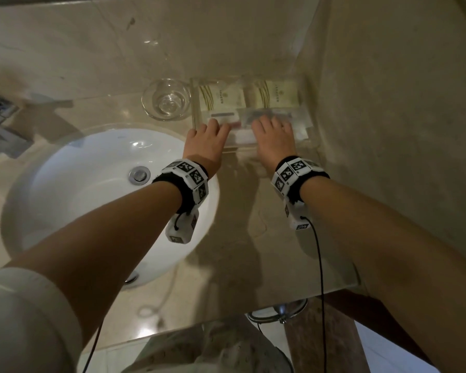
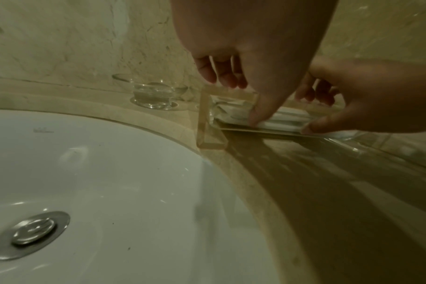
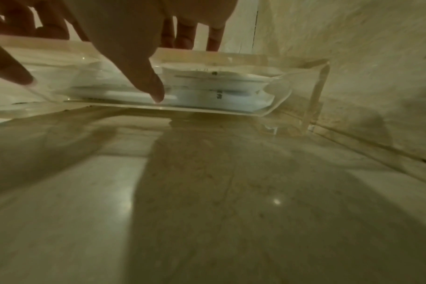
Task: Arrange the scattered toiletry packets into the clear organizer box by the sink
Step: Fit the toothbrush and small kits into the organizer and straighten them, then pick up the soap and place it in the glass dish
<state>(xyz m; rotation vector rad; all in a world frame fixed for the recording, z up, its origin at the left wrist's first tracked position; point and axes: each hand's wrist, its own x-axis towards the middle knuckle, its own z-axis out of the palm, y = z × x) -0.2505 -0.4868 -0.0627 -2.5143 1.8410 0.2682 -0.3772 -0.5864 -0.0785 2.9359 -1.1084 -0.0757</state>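
The clear organizer box (image 1: 306, 103) stands on the counter against the back and right walls, just right of the sink. Two cream packets (image 1: 221, 96) stand along its back. Clear and white packets (image 1: 236, 135) lie flat in its front part. My left hand (image 1: 210, 134) and right hand (image 1: 273, 131) reach over the box's front wall side by side. The fingers of each hand are inside on the flat packets. In the wrist views, the left thumb (image 2: 258, 117) and the right thumb (image 3: 155, 90) press the outside of that front wall (image 3: 316, 92), so each hand grips the wall.
An empty glass bowl (image 1: 166, 102) sits directly left of the box. The white sink basin (image 1: 92, 184) with its metal drain (image 1: 139, 175) lies below my left arm. Bare marble counter (image 1: 253, 224) stretches between the box and the glass front edge.
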